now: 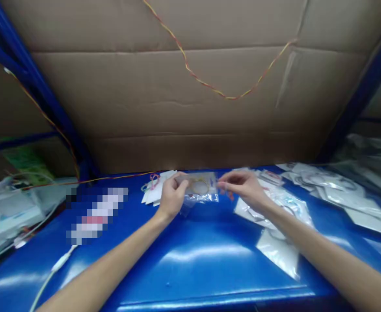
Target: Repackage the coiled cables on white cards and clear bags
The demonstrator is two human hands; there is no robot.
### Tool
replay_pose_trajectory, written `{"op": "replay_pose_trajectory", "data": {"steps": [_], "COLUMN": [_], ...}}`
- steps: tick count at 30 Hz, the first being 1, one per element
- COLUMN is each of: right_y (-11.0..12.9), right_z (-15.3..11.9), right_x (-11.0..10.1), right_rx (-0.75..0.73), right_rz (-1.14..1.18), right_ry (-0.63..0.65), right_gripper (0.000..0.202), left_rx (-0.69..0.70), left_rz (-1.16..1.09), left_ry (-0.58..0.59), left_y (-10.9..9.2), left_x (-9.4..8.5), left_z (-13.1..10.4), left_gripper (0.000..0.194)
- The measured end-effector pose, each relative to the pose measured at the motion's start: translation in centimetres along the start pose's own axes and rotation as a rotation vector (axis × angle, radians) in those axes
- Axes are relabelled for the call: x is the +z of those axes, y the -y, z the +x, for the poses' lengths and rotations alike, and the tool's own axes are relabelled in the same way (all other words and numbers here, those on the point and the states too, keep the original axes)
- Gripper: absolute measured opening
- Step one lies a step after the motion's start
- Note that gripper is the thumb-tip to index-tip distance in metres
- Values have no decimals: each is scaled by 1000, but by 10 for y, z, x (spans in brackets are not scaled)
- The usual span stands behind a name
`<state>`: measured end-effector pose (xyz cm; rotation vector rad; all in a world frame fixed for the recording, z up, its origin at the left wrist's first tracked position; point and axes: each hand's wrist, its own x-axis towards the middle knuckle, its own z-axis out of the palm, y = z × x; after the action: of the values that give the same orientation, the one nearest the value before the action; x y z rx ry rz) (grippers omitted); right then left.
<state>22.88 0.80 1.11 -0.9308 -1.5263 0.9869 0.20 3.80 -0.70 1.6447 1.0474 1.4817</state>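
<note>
Above the blue table, my left hand [172, 195] grips the left end of a small clear plastic bag [206, 198]. A pale card with a thin yellowish loop [195, 186] on it shows through the plastic. My right hand [244, 186] is closed in a pinch, its fingertips at the bag's right edge. Just under those fingers is a small orange-red thing [231, 196], too blurred to name. White cards [159, 190] with coloured loops [151, 182] lie behind my left hand. Beneath my right forearm is a pile of bagged cards [278, 255].
More bagged cards [333, 182] spread along the table's right side. A power strip, blurred out, with a white cord [60, 262] lies on the left. Cardboard [190, 112] backs the blue table [190, 264], with a red-yellow twisted wire [229, 98] hanging across it. Blue posts [43, 91] frame the sides.
</note>
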Motion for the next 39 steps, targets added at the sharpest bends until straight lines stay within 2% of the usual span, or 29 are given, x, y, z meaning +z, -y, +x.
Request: {"op": "replay_pose_trajectory", "data": {"steps": [4, 9, 17, 23, 25, 29, 35, 37, 39], "right_y": [-5, -5, -5, -7, -7, -8, -10, -9, -8], "right_z": [-1, -1, -4, -3, -3, -2, 3, 6, 9], "right_x": [0, 0, 0, 1, 2, 2, -5, -10, -17], "right_rx": [-20, -68, -124, -82, -70, -57, -54, -14, 12], "right_rz": [-135, -175, -277, -334, -320, -305, -286, -200, -101], "right_ry": [-58, -108, -102, -143, -121, -84, -119, -139, -189], "right_gripper": [26, 26, 30, 38, 38, 36, 40, 40, 39], "left_rx": [10, 49, 62, 78, 96, 82, 42, -1, -45], "left_rz": [-12, 13, 39, 28, 36, 39, -37, -53, -92], "left_ry": [13, 56, 108, 168, 172, 158, 139, 94, -1], "left_y": [-2, -7, -9, -8, -11, -12, -6, -5, -3], "left_x": [1, 0, 1, 3, 4, 4, 0, -4, -12], "left_z": [-2, -5, -9, -14, -15, -14, -2, 4, 12], "left_gripper": [13, 11, 7, 6, 6, 6, 7, 4, 5]}}
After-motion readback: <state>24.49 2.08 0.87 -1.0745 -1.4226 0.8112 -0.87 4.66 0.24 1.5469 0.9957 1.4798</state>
